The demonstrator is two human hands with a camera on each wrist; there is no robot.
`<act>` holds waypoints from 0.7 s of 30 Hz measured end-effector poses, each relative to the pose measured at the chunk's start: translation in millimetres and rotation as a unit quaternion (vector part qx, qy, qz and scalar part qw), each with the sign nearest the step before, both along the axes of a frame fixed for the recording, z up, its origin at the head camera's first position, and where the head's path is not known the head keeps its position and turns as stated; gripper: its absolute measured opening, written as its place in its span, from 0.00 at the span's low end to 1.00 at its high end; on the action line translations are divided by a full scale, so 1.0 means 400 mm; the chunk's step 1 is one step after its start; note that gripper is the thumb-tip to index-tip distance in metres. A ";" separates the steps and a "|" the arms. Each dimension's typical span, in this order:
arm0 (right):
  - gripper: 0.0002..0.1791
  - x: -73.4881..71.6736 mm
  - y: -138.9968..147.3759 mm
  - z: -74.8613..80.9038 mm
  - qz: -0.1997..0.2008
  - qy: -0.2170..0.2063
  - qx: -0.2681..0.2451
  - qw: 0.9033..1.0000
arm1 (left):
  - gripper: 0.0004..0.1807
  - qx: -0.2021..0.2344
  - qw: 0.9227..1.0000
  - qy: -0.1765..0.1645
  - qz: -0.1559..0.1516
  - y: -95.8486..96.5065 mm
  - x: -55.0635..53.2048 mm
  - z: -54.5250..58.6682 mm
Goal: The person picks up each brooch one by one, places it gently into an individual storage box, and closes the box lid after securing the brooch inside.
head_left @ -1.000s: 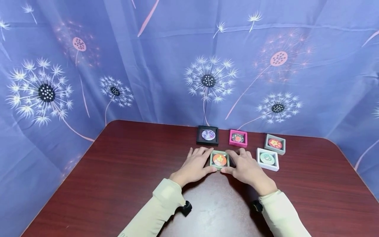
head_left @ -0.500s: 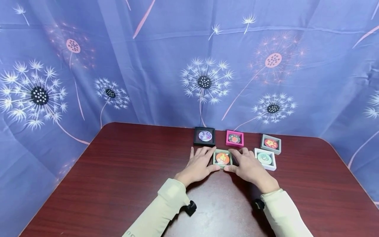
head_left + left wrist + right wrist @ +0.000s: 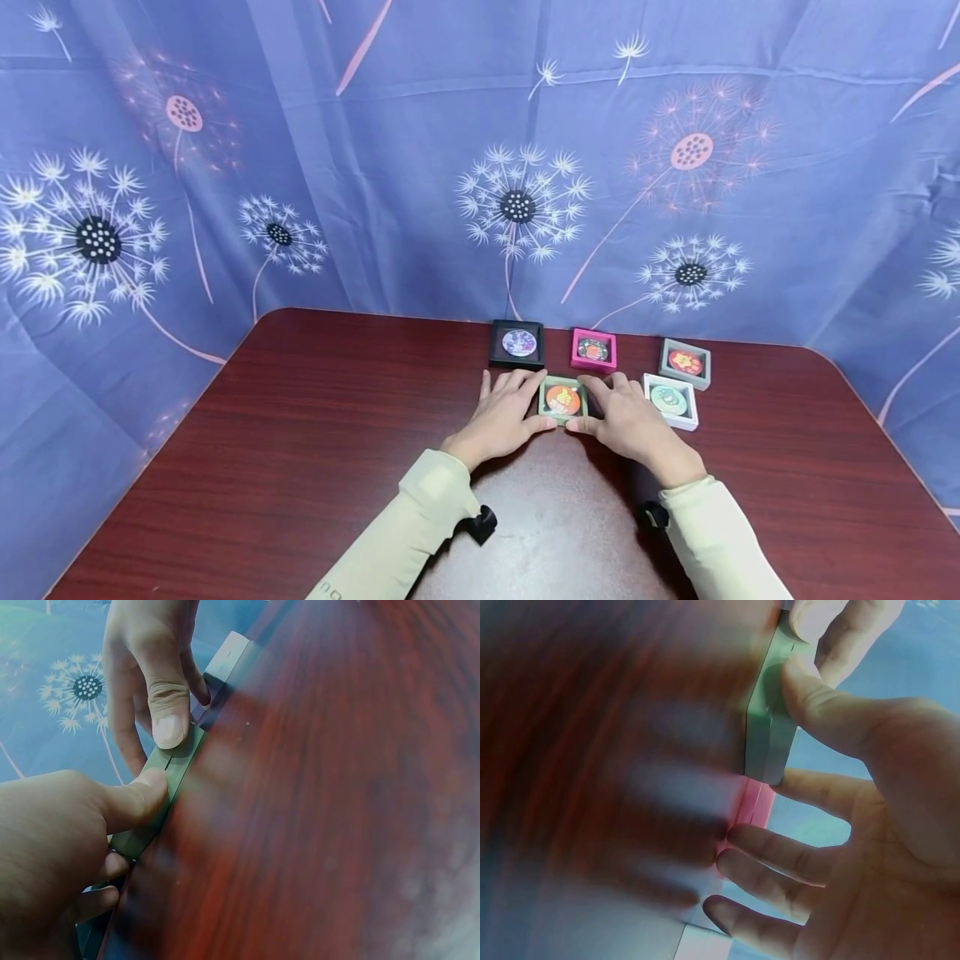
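Observation:
A light-green square display frame (image 3: 563, 422) with a round orange badge (image 3: 563, 399) inside lies on the table between my two hands. My left hand (image 3: 498, 422) pinches its left side, thumb on the near wall and index finger at the far corner. On the right side my right hand (image 3: 632, 421) grips it the same way. In the left wrist view both thumbs press the near wall of the green frame (image 3: 178, 774). My right hand's other fingers spread beside the frame in the right wrist view, near a pink frame (image 3: 751, 806).
Behind the hands stand a black frame (image 3: 517, 363) and a pink frame (image 3: 594, 365). Right of my right hand are a white frame (image 3: 681, 422) and a grey frame (image 3: 702, 382), each with a round badge. A blue dandelion-print cloth (image 3: 420, 167) hangs at the back edge of the brown table (image 3: 315, 400).
Both hands have shifted the green frame a little to the right, away from below the black frame. The head view has turned slightly. Over the last half second the hands stay in place.

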State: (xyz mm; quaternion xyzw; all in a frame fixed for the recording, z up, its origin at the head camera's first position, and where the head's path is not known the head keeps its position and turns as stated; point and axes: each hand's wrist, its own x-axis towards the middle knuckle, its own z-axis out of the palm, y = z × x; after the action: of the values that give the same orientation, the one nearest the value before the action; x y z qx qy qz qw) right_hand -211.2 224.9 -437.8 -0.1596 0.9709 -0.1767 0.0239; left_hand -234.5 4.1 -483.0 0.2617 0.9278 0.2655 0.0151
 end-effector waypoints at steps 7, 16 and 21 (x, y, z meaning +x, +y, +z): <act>0.41 0.000 0.003 -0.002 0.001 0.003 0.000 1.000 | 0.42 -0.003 1.000 -0.002 0.001 0.002 -0.001 0.001; 0.41 0.001 0.001 -0.001 0.004 0.000 -0.003 1.000 | 0.42 -0.003 1.000 -0.005 0.002 0.000 -0.004 -0.004; 0.41 0.000 0.001 0.002 0.002 -0.004 -0.002 1.000 | 0.42 -0.005 1.000 -0.004 0.002 0.001 -0.005 0.000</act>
State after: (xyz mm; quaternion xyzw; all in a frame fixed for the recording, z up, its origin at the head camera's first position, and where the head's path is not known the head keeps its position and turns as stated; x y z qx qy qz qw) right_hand -211.3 225.2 -436.9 -0.1613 0.9701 -0.1793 0.0275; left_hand -236.5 4.3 -483.0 0.2589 0.9295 0.2621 0.0196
